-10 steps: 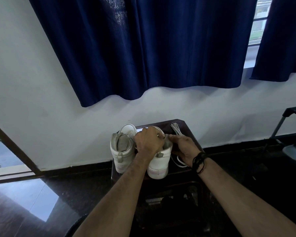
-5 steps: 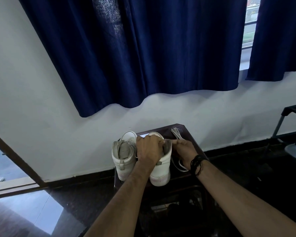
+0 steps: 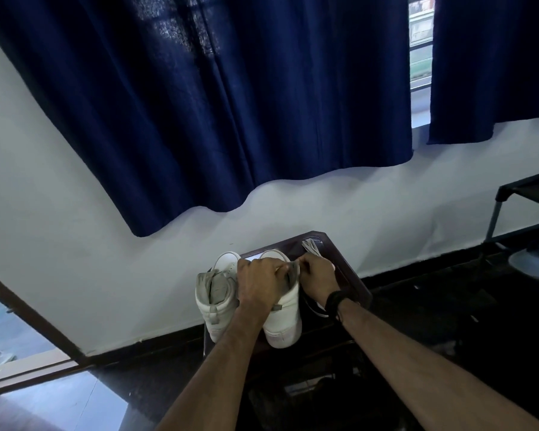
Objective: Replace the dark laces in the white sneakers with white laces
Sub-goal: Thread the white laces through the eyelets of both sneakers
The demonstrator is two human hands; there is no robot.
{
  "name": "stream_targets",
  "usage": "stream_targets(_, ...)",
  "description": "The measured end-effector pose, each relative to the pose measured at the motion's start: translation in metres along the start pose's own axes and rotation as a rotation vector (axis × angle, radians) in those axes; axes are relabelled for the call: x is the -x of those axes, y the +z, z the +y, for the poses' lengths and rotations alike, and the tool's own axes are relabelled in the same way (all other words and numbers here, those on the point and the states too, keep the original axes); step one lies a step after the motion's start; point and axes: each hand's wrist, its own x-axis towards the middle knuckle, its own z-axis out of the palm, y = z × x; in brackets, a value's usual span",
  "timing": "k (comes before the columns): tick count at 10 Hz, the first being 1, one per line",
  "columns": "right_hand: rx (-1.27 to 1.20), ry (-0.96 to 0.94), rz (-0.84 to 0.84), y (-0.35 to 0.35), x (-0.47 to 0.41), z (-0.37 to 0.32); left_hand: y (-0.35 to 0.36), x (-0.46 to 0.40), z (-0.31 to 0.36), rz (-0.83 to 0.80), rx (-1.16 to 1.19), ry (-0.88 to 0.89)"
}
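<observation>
Two white sneakers stand heel-toward-me on a small dark table [image 3: 350, 276]. The left sneaker [image 3: 217, 298] stands untouched with its tongue showing. My left hand [image 3: 260, 283] grips the top of the right sneaker [image 3: 285, 318], fingers curled over its opening. My right hand [image 3: 316, 279] pinches a white lace at that sneaker's upper right edge. A bundle of white lace [image 3: 311, 245] lies on the table behind my right hand, and a loop of white lace [image 3: 316, 307] hangs beside the shoe under my wrist. The eyelets are hidden by my hands.
A white wall with a dark blue curtain [image 3: 231, 104] rises straight behind the table. A dark metal rack [image 3: 526, 194] stands at the right with pale shoes under it. The floor is dark and glossy; a doorway opens at the lower left.
The camera has tipped upward, so the shoes sit lower in view. My right hand has moved in closer to the right sneaker's top edge, fingers now meeting my left hand.
</observation>
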Motion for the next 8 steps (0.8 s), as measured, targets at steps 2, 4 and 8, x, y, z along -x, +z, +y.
stream_targets(2,-0.852,0.385,0.310,-0.032,-0.011,-0.001,0.009,0.000,-0.002,0.151,0.097,-0.057)
stream_targets(4,0.079,-0.051,-0.024,-0.068,-0.005,-0.011,0.009,0.005,-0.006,0.164,0.089,-0.261)
stream_targets(8,-0.949,0.057,-0.095,-0.117,0.002,-0.034,0.012,0.007,-0.006,0.118,0.235,-0.427)
